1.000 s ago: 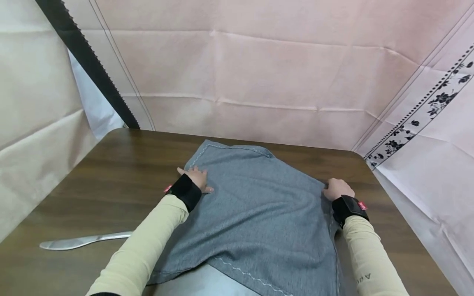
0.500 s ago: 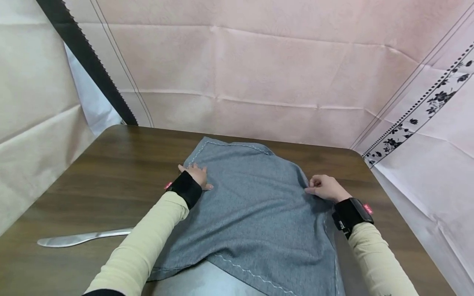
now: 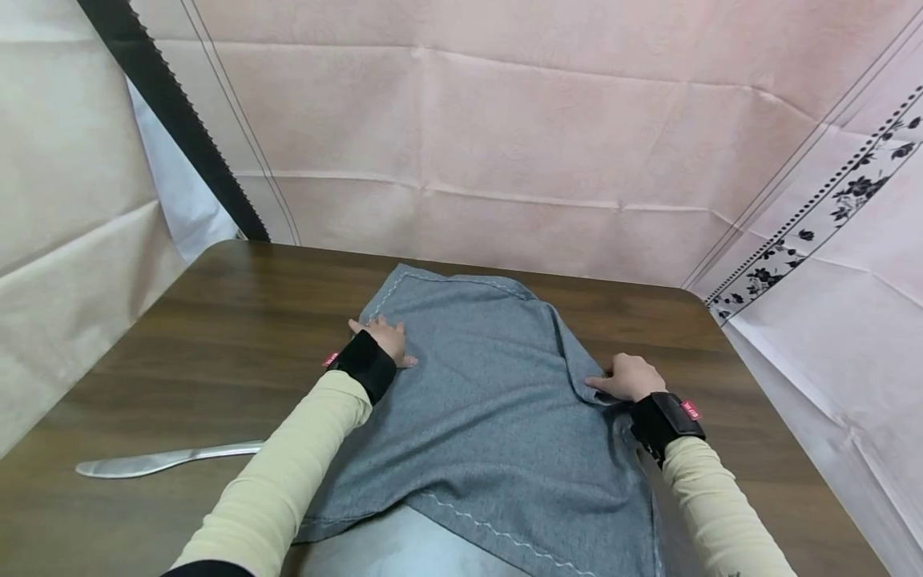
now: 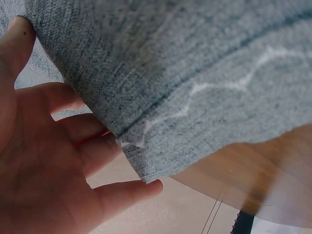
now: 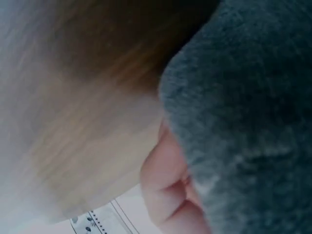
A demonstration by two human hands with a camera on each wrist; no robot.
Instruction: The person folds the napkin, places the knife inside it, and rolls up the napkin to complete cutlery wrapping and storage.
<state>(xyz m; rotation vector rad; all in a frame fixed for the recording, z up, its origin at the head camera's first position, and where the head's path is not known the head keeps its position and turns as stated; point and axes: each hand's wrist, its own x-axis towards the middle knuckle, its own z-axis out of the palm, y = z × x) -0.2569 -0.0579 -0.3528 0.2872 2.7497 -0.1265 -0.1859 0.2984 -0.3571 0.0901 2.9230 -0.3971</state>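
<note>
Grey-blue cloth (image 3: 476, 393) lies on surface (image 3: 216, 361); L wrist cam alone shows L hand (image 4: 58, 151) palm-side, fingers (image 4: 126, 195) spread at stitched hem (image 4: 190, 126). R hand (image 3: 630, 378) grips cloth's R edge. L sleeve (image 3: 288, 465) hides end of table knife (image 3: 144, 465).

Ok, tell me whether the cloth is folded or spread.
Mostly spread: the cloth lies broad and wrinkled across the table, though its edge by the right hand looks folded over.

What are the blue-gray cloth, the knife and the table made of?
The cloth looks like woven fabric, matte: it wrinkles, and pale stitching runs near its edges. The knife seems to be metal: it's silvery and shiny. The table looks like wood, brown with streaky grain and a slight sheen, but that could be a printed pattern.
</note>
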